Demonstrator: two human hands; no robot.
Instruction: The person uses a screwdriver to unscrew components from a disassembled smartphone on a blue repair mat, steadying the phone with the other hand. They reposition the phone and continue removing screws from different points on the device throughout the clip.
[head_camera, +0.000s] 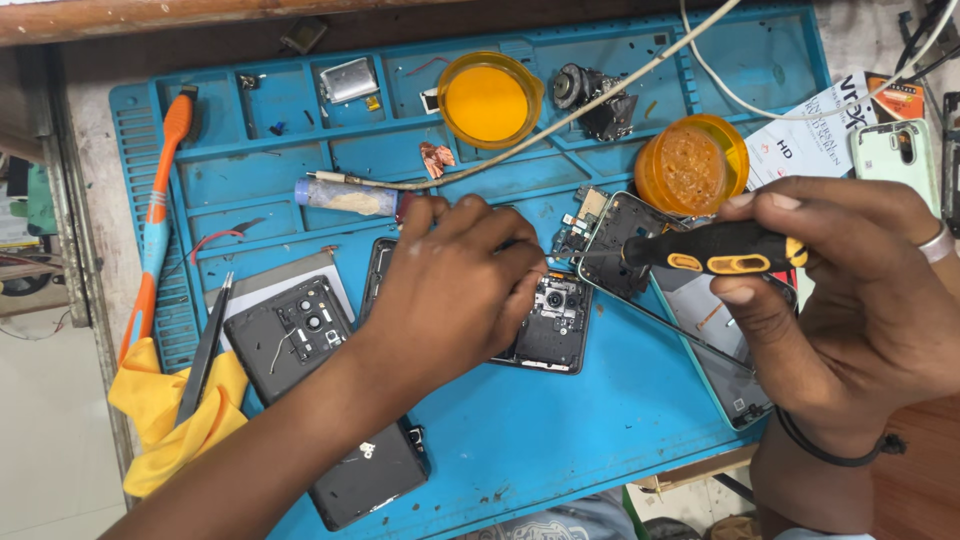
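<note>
I see my left hand (455, 285) pressed flat, fingers curled down on the opened phone (545, 325) mid-mat to pin it, while my right hand (850, 290), fingers closed round the black-and-yellow screwdriver (710, 250), angles its tip toward the camera end, near the blue mat (560, 440)'s right edge.

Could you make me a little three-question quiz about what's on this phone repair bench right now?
1. True or false: the right hand holds a black and yellow screwdriver.
2. What does the left hand press on?
A. the orange brush
B. the opened phone
C. the yellow cloth
3. Fill in: the work lies on a ____ repair mat.

Key
1. True; its tip points left, toward the left hand's fingers.
2. B; the orange brush and yellow cloth lie untouched at the mat's left edge.
3. Blue.
</note>
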